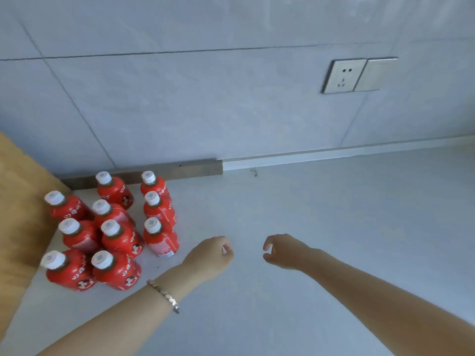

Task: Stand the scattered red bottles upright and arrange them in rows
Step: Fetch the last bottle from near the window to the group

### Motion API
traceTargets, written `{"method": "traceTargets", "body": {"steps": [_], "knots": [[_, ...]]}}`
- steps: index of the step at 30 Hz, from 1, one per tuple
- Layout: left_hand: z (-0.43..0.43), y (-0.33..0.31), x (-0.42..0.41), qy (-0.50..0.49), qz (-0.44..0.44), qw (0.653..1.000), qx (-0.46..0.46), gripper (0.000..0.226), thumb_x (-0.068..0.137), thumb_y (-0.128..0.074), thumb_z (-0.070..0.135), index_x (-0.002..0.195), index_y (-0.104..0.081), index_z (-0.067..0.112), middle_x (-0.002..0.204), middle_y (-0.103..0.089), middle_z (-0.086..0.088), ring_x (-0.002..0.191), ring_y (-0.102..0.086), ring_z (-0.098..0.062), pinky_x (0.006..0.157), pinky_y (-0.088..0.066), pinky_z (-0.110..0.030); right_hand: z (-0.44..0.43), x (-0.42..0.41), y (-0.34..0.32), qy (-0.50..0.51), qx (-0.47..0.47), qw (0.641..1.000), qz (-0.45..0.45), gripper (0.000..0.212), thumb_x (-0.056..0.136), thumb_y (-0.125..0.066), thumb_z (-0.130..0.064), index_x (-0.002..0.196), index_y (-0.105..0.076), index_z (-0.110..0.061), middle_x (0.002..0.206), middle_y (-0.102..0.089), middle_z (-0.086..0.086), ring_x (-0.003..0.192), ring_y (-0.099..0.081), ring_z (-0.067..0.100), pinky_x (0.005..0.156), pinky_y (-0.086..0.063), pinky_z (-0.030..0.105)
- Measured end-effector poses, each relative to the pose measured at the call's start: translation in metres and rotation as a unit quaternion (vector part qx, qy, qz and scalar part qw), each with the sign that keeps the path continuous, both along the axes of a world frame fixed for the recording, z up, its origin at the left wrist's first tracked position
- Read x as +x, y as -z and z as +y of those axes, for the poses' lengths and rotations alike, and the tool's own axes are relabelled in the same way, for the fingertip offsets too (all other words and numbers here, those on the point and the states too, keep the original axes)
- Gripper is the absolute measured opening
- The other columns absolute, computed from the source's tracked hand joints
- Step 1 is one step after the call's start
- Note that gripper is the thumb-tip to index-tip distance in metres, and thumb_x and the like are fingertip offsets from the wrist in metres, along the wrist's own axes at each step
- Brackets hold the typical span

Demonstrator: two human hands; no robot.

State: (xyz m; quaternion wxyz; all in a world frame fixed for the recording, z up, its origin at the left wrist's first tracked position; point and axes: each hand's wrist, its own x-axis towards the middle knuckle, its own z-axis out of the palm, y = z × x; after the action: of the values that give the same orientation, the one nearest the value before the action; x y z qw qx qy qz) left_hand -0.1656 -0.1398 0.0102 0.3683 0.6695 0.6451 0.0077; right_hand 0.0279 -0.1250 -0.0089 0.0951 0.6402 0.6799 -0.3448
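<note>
Several red bottles (117, 240) with white caps stand upright in three rows on the pale counter (321, 227), at the left near a wooden panel. The nearest bottle of the right-hand row (160, 238) is the one closest to my hands. My left hand (209, 255), with a bracelet on the wrist, hovers just right of that bottle, fingers loosely curled and holding nothing. My right hand (281, 251) hangs a short way farther right, thumb and fingers curled but apart, also with nothing in it. No bottle lies on its side in view.
A wooden panel (20, 214) borders the bottles on the left. A grey tiled wall (205, 98) rises behind the counter, with a socket and switch plate (357, 75) at the upper right. A metal strip (154, 172) runs along the wall's foot behind the bottles.
</note>
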Motion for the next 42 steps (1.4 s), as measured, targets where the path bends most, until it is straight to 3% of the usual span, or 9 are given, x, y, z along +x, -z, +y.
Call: {"method": "traceTargets", "body": {"steps": [4, 7, 10, 15, 20, 29, 36, 39, 42], "knots": [[0.018, 0.012, 0.107, 0.124, 0.017, 0.992, -0.011, 0.012, 0.087, -0.042, 0.023, 0.078, -0.05, 0.025, 0.092, -0.061, 0.003, 0.091, -0.064, -0.023, 0.078, -0.049, -0.03, -0.029, 0.106, -0.01, 0.104, 0.0, 0.994, -0.028, 0.034, 0.089, -0.048, -0.03, 0.121, -0.055, -0.02, 0.125, -0.057, 0.002, 0.115, -0.054, 0.019, 0.093, -0.043, 0.029], [0.023, 0.013, 0.192, 0.231, 0.07, 0.97, 0.0, 0.009, 0.089, -0.042, 0.021, 0.083, -0.048, 0.025, 0.109, -0.063, -0.001, 0.096, -0.059, -0.022, 0.085, -0.047, -0.03, -0.058, 0.195, -0.017, 0.176, 0.006, 0.983, -0.056, 0.034, 0.09, -0.048, -0.028, 0.122, -0.054, -0.018, 0.127, -0.057, 0.002, 0.117, -0.053, 0.021, 0.093, -0.042, 0.028], [0.024, 0.015, 0.281, 0.297, 0.105, 0.949, 0.01, 0.007, 0.089, -0.041, 0.019, 0.085, -0.046, 0.023, 0.099, -0.058, -0.003, 0.085, -0.05, -0.022, 0.077, -0.042, -0.028, -0.089, 0.287, -0.02, 0.232, 0.002, 0.969, -0.085, 0.035, 0.09, -0.048, -0.028, 0.123, -0.053, -0.018, 0.129, -0.054, 0.002, 0.118, -0.052, 0.023, 0.092, -0.042, 0.028], [0.01, 0.015, 0.433, 0.326, 0.105, 0.939, 0.019, 0.01, 0.091, -0.041, 0.026, 0.082, -0.046, 0.022, 0.098, -0.056, -0.001, 0.087, -0.051, -0.021, 0.074, -0.037, -0.024, -0.138, 0.45, -0.019, 0.291, -0.014, 0.95, -0.111, 0.037, 0.091, -0.047, -0.029, 0.125, -0.052, -0.017, 0.132, -0.051, 0.005, 0.119, -0.051, 0.025, 0.093, -0.043, 0.031], [-0.008, 0.01, 0.578, 0.347, 0.097, 0.933, 0.018, 0.009, 0.09, -0.043, 0.025, 0.083, -0.048, 0.021, 0.097, -0.06, -0.003, 0.091, -0.057, -0.023, 0.08, -0.044, -0.027, -0.182, 0.595, -0.023, 0.344, -0.028, 0.931, -0.122, 0.037, 0.089, -0.047, -0.027, 0.124, -0.053, -0.017, 0.131, -0.051, 0.004, 0.118, -0.052, 0.025, 0.091, -0.043, 0.029], [-0.032, -0.005, 0.764, 0.387, 0.089, 0.918, 0.019, 0.006, 0.087, -0.045, 0.024, 0.082, -0.05, 0.024, 0.093, -0.057, 0.004, 0.089, -0.056, -0.02, 0.074, -0.04, -0.023, -0.215, 0.772, -0.019, 0.409, -0.031, 0.899, -0.154, 0.034, 0.089, -0.047, -0.024, 0.12, -0.055, -0.01, 0.124, -0.057, 0.007, 0.111, -0.057, 0.027, 0.091, -0.047, 0.034], [-0.024, 0.009, 0.87, 0.427, 0.12, 0.896, 0.033, 0.004, 0.09, -0.044, 0.026, 0.088, -0.048, 0.025, 0.117, -0.062, -0.001, 0.108, -0.059, -0.022, 0.083, -0.043, -0.025, -0.187, 0.888, 0.001, 0.537, 0.081, 0.821, -0.176, 0.032, 0.085, -0.048, -0.014, 0.115, -0.057, -0.007, 0.119, -0.058, 0.011, 0.106, -0.057, 0.03, 0.073, -0.043, 0.027], [-0.01, 0.022, 0.906, 0.446, 0.136, 0.883, 0.044, 0.003, 0.09, -0.045, 0.027, 0.088, -0.046, 0.026, 0.118, -0.062, -0.001, 0.109, -0.059, -0.022, 0.082, -0.042, -0.026, -0.163, 0.932, 0.01, 0.554, 0.115, 0.802, -0.193, 0.04, 0.087, -0.049, -0.027, 0.126, -0.052, -0.014, 0.125, -0.053, 0.01, 0.115, -0.05, 0.03, 0.088, -0.042, 0.033], [0.004, 0.036, 0.936, 0.449, 0.129, 0.883, 0.05, 0.004, 0.09, -0.044, 0.027, 0.087, -0.046, 0.026, 0.115, -0.064, -0.001, 0.106, -0.06, -0.023, 0.075, -0.037, -0.024, -0.14, 0.968, 0.026, 0.529, 0.106, 0.809, -0.234, 0.043, 0.086, -0.047, -0.041, 0.123, -0.052, -0.02, 0.123, -0.053, 0.008, 0.117, -0.047, 0.029, 0.096, -0.036, 0.038]]}}
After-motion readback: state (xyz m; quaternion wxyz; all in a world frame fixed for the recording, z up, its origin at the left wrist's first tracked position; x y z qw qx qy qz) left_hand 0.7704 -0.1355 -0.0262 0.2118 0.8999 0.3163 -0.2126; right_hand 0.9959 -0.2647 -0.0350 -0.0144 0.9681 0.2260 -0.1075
